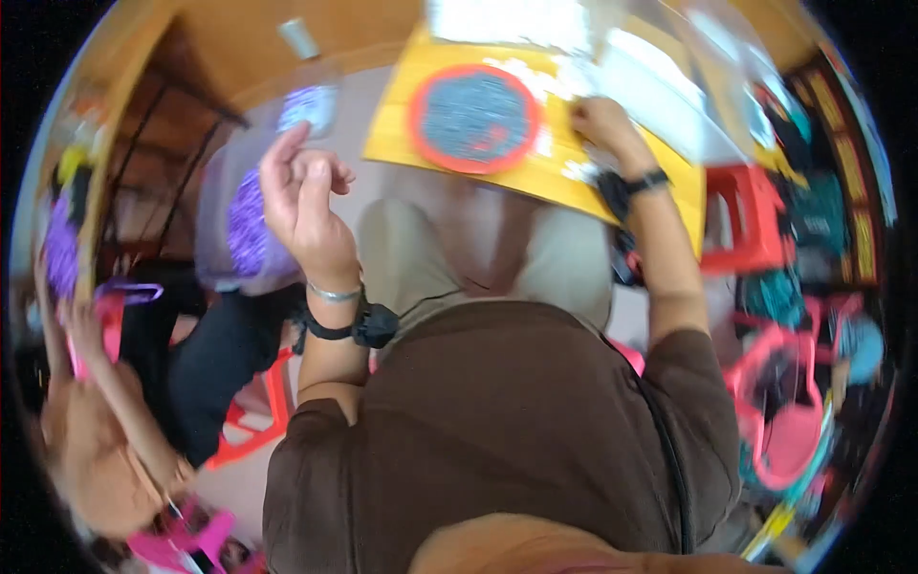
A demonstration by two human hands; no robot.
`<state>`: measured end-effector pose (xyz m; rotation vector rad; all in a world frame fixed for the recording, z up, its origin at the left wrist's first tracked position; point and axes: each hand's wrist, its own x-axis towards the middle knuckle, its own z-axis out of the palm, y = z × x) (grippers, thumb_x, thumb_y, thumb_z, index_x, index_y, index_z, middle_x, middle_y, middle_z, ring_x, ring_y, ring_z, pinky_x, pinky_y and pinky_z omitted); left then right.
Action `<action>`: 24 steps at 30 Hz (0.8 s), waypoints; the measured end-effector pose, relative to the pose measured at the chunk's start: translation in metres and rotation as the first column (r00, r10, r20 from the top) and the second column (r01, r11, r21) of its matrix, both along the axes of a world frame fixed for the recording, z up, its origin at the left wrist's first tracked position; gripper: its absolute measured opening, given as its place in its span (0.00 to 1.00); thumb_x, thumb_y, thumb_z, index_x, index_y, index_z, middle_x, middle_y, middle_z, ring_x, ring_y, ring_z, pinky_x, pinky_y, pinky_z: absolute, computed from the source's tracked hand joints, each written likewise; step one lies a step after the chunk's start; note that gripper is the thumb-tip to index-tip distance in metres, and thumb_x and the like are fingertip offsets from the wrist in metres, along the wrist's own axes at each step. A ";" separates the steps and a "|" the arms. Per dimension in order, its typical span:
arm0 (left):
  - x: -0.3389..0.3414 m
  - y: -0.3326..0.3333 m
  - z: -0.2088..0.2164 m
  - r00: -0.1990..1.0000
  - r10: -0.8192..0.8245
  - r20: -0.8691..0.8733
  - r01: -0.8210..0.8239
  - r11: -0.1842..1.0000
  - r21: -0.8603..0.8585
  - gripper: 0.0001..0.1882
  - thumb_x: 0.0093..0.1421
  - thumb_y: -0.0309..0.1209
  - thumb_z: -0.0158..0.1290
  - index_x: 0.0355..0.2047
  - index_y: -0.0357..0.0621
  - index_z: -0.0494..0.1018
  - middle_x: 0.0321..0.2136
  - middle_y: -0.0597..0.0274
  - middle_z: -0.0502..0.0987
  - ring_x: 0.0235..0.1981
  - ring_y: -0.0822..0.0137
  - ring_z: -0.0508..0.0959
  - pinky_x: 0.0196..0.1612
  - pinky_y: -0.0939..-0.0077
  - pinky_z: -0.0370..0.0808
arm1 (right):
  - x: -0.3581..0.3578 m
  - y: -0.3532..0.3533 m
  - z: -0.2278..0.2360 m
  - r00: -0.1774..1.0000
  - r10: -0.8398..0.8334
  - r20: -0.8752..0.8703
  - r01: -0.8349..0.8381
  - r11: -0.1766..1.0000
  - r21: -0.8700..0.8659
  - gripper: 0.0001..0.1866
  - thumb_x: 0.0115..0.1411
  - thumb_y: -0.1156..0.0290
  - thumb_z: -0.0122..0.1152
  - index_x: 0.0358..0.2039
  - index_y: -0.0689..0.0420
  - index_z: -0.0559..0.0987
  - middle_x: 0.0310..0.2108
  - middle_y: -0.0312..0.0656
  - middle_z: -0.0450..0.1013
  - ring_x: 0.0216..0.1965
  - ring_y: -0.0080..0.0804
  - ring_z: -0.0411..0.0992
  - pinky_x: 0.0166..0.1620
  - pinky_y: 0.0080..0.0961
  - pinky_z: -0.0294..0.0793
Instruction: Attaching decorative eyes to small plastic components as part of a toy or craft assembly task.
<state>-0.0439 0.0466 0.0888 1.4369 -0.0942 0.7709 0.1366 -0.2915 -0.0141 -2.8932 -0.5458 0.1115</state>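
Observation:
My left hand is raised in the air to the left of the yellow table, beside a clear bin of purple pieces. Its index finger and thumb stretch out, the other fingers bend loosely, and nothing shows in it. Over the right part of the yellow tabletop, my right hand is closed, its fingertips down among small white pieces. Whatever it pinches is hidden. Between the hands sits a round red tray filled with small grey-blue pieces, a few red ones among them.
White piles and a clear container stand along the table's far side. A red stool is at the right, with pink baskets nearer. At the left another person sits, hands at purple pieces.

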 end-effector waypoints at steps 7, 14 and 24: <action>-0.091 0.075 0.084 0.680 0.286 0.675 -0.410 0.912 0.027 0.27 0.56 0.30 0.42 0.55 0.30 0.54 0.26 0.45 0.73 0.21 0.61 0.72 0.19 0.76 0.69 | -0.005 -0.012 0.008 1.000 0.015 0.016 -0.017 0.985 0.171 0.07 0.46 0.71 0.56 0.26 0.61 0.74 0.23 0.50 0.72 0.27 0.44 0.72 0.31 0.35 0.69; -0.197 0.153 0.115 0.195 0.544 0.816 -0.710 0.652 -0.265 0.18 0.52 0.31 0.45 0.43 0.36 0.63 0.20 0.54 0.72 0.21 0.64 0.71 0.22 0.76 0.65 | -0.008 -0.001 0.007 1.000 0.014 0.014 -0.017 0.978 0.208 0.07 0.49 0.72 0.54 0.29 0.60 0.74 0.23 0.50 0.73 0.27 0.45 0.72 0.31 0.34 0.69; -0.236 0.182 0.152 -0.023 0.377 0.926 -0.781 0.571 -0.252 0.22 0.57 0.38 0.33 0.45 0.34 0.62 0.11 0.49 0.68 0.05 0.64 0.63 0.08 0.75 0.63 | -0.022 -0.009 0.031 0.988 -0.010 -0.156 0.111 0.751 0.651 0.07 0.52 0.75 0.58 0.31 0.62 0.75 0.21 0.33 0.69 0.23 0.19 0.66 0.29 0.17 0.66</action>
